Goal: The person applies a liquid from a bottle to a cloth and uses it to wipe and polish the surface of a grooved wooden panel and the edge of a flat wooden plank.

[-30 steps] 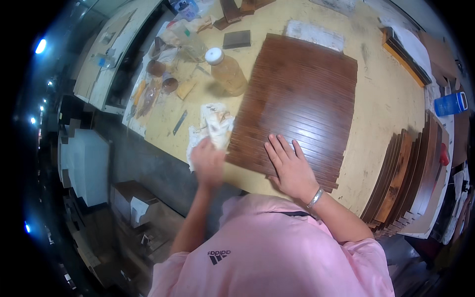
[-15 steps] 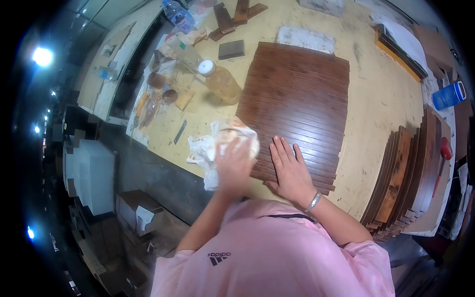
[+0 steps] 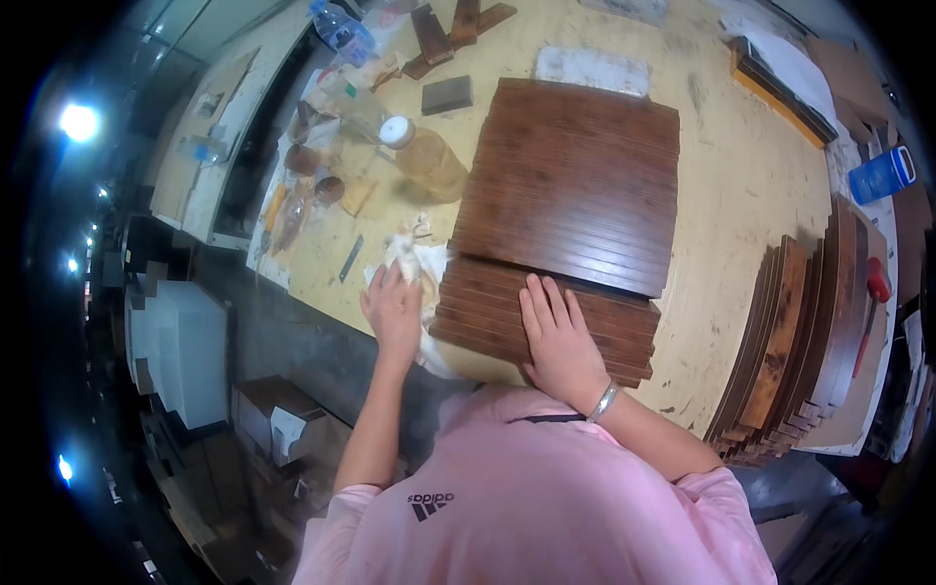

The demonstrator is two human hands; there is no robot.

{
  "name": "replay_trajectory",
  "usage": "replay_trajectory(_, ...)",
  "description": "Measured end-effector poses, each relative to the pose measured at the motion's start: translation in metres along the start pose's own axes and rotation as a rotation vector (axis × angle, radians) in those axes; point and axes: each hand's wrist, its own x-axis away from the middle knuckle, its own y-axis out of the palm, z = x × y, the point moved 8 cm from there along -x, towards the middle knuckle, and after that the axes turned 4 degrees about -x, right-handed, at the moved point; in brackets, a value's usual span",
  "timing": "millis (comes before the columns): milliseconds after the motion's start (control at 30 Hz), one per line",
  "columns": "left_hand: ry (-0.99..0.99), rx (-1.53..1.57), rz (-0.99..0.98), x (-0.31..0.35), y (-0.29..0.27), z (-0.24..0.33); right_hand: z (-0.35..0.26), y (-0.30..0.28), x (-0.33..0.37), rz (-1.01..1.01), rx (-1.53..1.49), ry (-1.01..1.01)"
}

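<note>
Dark brown wooden strips point(image 3: 570, 185) lie side by side in a broad block on the table. A dark gap parts a nearer group of strips point(image 3: 487, 307) from the farther ones. My right hand point(image 3: 564, 341) rests flat on the nearer group, fingers stretched out and slightly apart. Left of the strips, my left hand point(image 3: 395, 310) grips a crumpled white cloth point(image 3: 429, 268) with brownish stains; part of the cloth is hidden under the hand. Beyond the cloth stands a jar with a white lid and yellowish liquid point(image 3: 429, 166).
Stacked brown strips point(image 3: 780, 341) stand at the right table edge, near a red-handled tool point(image 3: 877, 283) and a blue container point(image 3: 882, 175). A grey block point(image 3: 447, 95), a plastic bottle point(image 3: 341, 31) and small cups point(image 3: 330, 189) sit at the far left. A blade point(image 3: 351, 258) lies near the left edge.
My left hand has moved left with the cloth, off the strips' edge. A gap has opened between the nearer and farther strips, under and beyond my right hand's fingertips.
</note>
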Motion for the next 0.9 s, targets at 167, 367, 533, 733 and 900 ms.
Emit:
replay_trajectory(167,0.537,-0.036,-0.168,0.057,0.01,0.113,0.0,0.004,0.002,0.01,-0.083,0.045)
replay_trajectory(367,0.126,0.077,-0.162,0.018,0.027,0.018,-0.001,0.001,0.004,0.036,-0.099,0.022)
replay_trajectory(533,0.539,-0.122,-0.028,0.054,0.027,0.069,-0.002,0.001,0.003,0.037,-0.112,-0.009)
replay_trajectory(733,0.313,0.049,0.027,0.027,0.015,0.039,0.012,-0.007,0.005,0.061,-0.256,0.02)
replay_trajectory(900,0.445,-0.154,-0.178,0.041,0.023,0.066,0.007,-0.008,0.005,0.057,-0.154,0.063)
